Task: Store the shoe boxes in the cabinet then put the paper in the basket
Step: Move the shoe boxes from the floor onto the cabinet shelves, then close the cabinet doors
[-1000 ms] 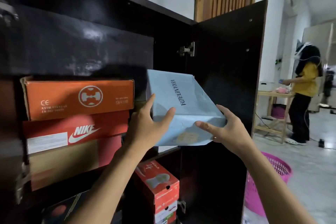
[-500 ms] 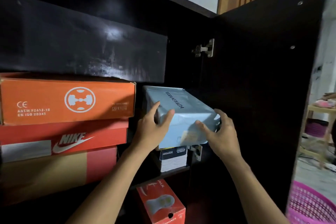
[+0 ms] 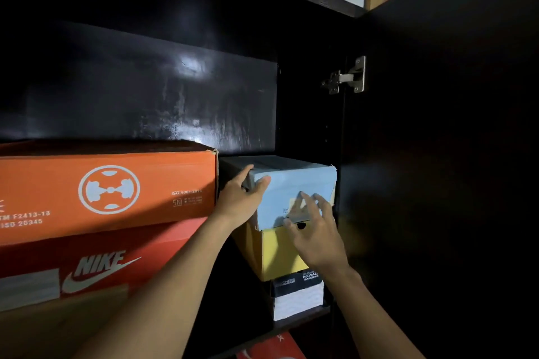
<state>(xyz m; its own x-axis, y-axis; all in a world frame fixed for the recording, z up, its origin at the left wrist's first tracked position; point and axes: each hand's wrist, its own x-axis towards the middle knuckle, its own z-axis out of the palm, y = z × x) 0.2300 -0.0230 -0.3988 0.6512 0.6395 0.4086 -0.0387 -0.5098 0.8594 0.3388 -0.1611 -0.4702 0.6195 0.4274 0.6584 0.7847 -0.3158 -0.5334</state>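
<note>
The step in hand is storing a shoe box: the light blue box (image 3: 294, 183) sits at the centre right of the frame, inside the dark cabinet (image 3: 175, 90), resting on top of a yellow box (image 3: 280, 253), which in turn stands on a black-and-white box (image 3: 297, 294) on the shelf. The left hand (image 3: 242, 198) is clamped on the blue box's upper left corner, thumb on the front face and fingers wrapped along the side, just beside the orange box (image 3: 108, 189) that tops the stack with the red Nike box (image 3: 96, 265) at the left. The right hand (image 3: 315, 230) lies flat against the lower front face, fingers spread apart, pushing rather than gripping. The box looks nearly seated, so I judge the next move calls for a short push to square it with the yellow box beneath, then letting go with both hands. Neither paper nor basket is in view.
</note>
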